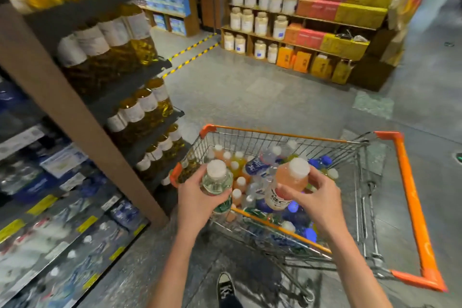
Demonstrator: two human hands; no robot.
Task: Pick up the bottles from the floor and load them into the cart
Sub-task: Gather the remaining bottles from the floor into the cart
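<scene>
Bottles fill the cart [275, 132] right below me, and I grip an upright clear bottle [217, 180] in my left hand [197, 199] and a tilted orange bottle [287, 182] in my right hand [317, 197].

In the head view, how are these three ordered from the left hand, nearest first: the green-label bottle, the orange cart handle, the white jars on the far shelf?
1. Green-label bottle: gripped in the left hand itself, over the cart's near left corner.
2. Orange cart handle: on the right side, beyond the right hand.
3. White jars: far across the floor, top centre.
</scene>
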